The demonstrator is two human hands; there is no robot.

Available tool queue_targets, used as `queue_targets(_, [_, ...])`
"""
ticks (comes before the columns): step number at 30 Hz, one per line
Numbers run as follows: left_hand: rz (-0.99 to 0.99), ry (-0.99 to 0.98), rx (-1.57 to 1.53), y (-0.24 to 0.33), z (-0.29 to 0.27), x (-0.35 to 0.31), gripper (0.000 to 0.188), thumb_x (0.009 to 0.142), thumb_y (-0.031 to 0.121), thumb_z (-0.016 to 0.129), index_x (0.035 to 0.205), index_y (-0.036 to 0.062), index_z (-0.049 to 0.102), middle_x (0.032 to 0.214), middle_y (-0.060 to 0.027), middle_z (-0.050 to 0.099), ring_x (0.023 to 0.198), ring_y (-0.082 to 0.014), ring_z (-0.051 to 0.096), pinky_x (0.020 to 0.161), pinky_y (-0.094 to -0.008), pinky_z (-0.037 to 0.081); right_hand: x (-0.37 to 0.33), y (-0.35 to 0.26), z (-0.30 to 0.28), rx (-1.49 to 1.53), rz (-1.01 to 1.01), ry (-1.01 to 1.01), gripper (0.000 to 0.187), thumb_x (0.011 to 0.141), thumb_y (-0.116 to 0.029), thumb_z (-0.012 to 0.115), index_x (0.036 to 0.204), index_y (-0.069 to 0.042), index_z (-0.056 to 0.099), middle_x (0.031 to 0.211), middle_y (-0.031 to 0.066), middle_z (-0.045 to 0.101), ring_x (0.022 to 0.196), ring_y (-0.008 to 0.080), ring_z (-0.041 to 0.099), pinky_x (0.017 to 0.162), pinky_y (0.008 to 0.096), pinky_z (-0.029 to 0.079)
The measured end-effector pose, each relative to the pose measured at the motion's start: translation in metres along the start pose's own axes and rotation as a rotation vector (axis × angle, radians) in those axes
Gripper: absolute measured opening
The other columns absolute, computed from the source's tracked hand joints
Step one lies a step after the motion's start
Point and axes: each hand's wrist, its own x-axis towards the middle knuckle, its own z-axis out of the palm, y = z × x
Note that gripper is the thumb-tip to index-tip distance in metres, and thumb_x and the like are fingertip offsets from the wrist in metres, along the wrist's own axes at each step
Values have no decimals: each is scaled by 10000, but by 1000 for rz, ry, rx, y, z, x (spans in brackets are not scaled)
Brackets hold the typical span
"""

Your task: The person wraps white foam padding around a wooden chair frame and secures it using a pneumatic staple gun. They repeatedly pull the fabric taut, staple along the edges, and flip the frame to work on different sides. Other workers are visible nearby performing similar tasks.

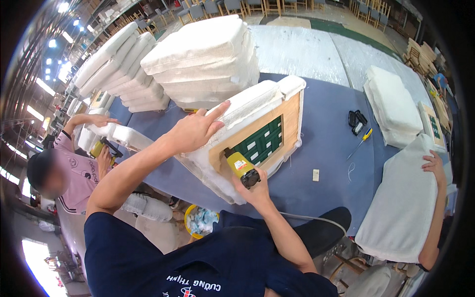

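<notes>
Gripping a pneumatic staple gun (241, 166) in the right hand (256, 190), resting the open left hand (198, 129) atop a tilted, wood-framed seat cushion (262, 139), mid-dial on a blue-topped worktable (324, 143); facing workshop chairs (212, 8) at twelve o'clock

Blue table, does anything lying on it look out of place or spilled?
I see no spill. One slightly untidy thing: a loose white thread lies curled on the blue table, below the yellow-handled screwdriver, looking like a stray scrap.
</notes>
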Motion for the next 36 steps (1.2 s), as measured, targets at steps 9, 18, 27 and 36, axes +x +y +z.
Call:
queue_targets(9, [58,-53,119,29,-3,-13,912,1020,223,747,1755,382,231,1441,-301,558,1172,-529,684,993,-564,579,2,-88,-41,55,-112,24,347,816,-131,855,1097,38,741,909,194,795,825,380,800,707,418,603])
queue_targets(18, [68,-55,164,36,-7,-16,1061,923,131,808,1760,391,211,1369,-294,569,1135,-514,706,957,-543,614,8,-102,-38,109,13,-103,617,692,-187,939,1209,40,690,989,230,744,961,450,701,890,469,518])
queue_targets(27, [127,-339,-410,7,-36,-9,816,1092,315,624,1778,178,204,1606,-212,492,1463,-361,538,1233,-427,428,-24,-33,-19,-72,106,-43,687,783,-301,929,1346,15,696,1149,211,754,1106,382,683,1003,467,525])
queue_targets(36, [4,-134,-463,-35,-8,-21,662,1210,442,289,1760,81,219,1741,-197,390,1586,-339,417,1304,-410,322,-11,-24,7,-177,-144,49,761,724,-247,960,1381,1,670,1191,196,719,1087,396,656,998,485,521])
